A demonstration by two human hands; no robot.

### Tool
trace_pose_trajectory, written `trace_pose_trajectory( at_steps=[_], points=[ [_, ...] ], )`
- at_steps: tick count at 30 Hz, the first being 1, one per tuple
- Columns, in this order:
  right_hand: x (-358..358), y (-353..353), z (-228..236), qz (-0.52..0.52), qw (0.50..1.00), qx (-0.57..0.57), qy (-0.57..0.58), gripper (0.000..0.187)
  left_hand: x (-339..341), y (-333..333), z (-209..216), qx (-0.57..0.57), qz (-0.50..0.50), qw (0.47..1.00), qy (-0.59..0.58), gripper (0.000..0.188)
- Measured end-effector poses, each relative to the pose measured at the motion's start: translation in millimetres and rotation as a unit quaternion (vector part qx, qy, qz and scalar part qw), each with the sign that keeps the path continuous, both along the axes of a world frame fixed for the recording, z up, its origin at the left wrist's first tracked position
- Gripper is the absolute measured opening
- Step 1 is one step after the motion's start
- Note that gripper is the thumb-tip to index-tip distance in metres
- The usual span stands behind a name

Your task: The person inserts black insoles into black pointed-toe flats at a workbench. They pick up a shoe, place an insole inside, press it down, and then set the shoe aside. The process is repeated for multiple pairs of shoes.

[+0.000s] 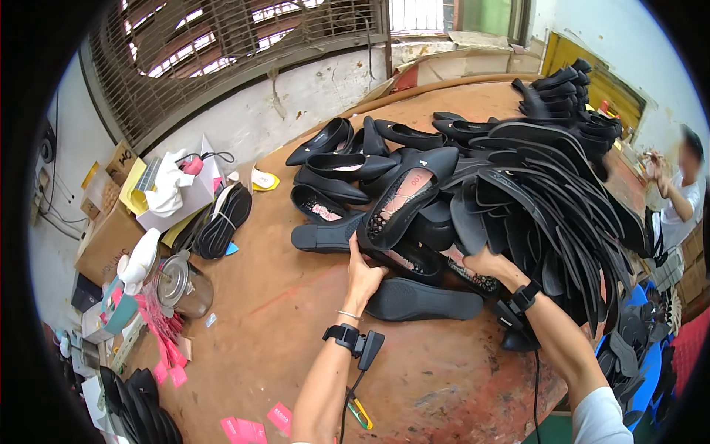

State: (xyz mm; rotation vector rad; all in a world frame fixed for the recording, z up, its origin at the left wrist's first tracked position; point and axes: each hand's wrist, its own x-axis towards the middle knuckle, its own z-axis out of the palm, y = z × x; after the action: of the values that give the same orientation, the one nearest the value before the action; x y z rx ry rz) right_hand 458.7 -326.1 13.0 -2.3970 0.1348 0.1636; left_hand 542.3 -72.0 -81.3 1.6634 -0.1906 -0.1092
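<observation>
My left hand [362,280] is closed at the heel end of a black pointed flat shoe [412,194], which is tilted up and shows its pink insole. My right hand [492,268] is closed at another black shoe [484,284] with a patterned lining; its fingertips are partly hidden. Between my hands, a black shoe [423,300] lies on its side with its sole facing me. Just left of the tilted shoe, another black sole [324,237] is turned outward. Several more black flats [347,164] are heaped behind.
A large fanned pile of black soles [569,192] rises on the right, with stacked shoes [566,92] behind it. On the left stand a lidded metal-topped jar [185,285], cardboard boxes [118,233] and a tied sole bundle [222,220]. A yellow-green cutter [361,413] lies near my left forearm. Another person [680,189] is at far right.
</observation>
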Motion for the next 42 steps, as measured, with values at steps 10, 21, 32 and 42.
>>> trace_pose_trajectory(
  at_steps=[10,21,32,42],
  points=[
    [-88.8,107.9,27.1,0.229,0.957,0.178,-0.001,0.082,-116.7,150.1,43.9,0.138,0.031,0.99,0.026,0.092],
    [-187.8,147.2,65.0,0.288,0.917,0.264,-0.077,0.034,-306.2,161.2,118.8,0.4,0.167,0.881,-0.191,0.053],
    [-234.8,-2.5,58.9,-0.176,0.885,-0.153,-0.404,0.014,-370.9,44.6,101.7,0.524,0.092,0.811,-0.243,0.06],
    [-196.3,-34.0,29.0,-0.254,0.829,-0.313,-0.387,0.028,-401.8,112.7,109.2,0.266,0.175,0.931,-0.176,0.013]
  ],
)
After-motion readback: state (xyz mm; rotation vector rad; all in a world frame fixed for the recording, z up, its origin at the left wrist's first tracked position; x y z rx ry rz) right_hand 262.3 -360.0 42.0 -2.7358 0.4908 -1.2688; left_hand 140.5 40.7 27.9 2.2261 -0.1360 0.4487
